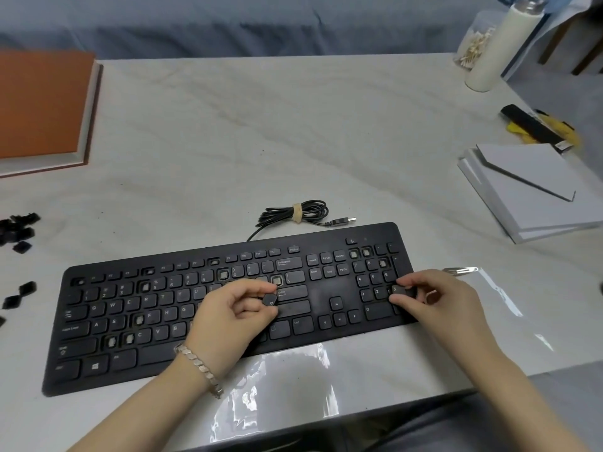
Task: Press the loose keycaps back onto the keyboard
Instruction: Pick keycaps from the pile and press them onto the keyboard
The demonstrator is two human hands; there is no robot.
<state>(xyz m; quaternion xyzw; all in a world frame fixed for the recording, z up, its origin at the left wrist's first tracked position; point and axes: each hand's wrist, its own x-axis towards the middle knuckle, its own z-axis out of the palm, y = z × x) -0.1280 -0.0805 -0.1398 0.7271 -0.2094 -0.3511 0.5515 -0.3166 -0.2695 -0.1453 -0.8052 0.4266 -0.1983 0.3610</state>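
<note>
A black keyboard (pixel 228 308) lies on the white table in front of me, with several bare key sockets showing pale stems. My left hand (pixel 228 318) hovers over the middle of the keyboard and pinches a loose black keycap (pixel 270 300) between thumb and fingers, just below an empty socket (pixel 277 280). My right hand (pixel 437 301) rests at the keyboard's right end, fingertips on the "3" key (pixel 398 290) of the number pad. A pile of loose keycaps (pixel 18 231) lies at the table's left edge, with a few more keycaps (pixel 19 295) nearer me.
The keyboard's coiled cable (pixel 295 213) with its USB plug lies behind it. An orange book (pixel 42 109) sits far left. White sheets (pixel 535 194), a black-and-yellow tool (pixel 538 128), a white bottle (pixel 499 47) and a jar of swabs (pixel 473 47) stand right. A metal clip (pixel 460 271) lies beside my right hand.
</note>
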